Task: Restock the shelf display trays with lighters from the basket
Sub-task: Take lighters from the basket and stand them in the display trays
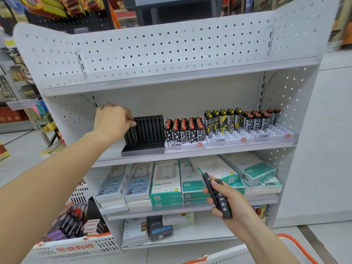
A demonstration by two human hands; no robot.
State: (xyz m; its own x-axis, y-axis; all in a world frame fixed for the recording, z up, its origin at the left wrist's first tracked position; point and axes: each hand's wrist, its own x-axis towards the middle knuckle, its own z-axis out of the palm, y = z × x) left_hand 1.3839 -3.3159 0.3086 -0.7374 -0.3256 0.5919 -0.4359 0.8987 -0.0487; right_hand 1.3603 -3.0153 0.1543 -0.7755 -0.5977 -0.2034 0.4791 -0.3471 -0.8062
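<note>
Down at the lower left sits the white basket on the floor, dark lighter packs and small red-and-white boxes heaped inside it. Up on the middle shelf, the left hand is at the black display tray, fingers curled and pinching a slim black lighter at the tray's left end, right beside a row of upright black lighters that fills the tray. Just right of it, a white tray packed with star-patterned lighters with red caps, then a second white tray with yellow-and-black ones at the back and bare slots in front, then a third with red-capped striped ones, also part filled. Below, white and teal boxed goods lie across the next shelf. In front of those, the right hand grips two black stick lighters, white characters down the side, tips angled up and to the left, well apart from the tray.
</note>
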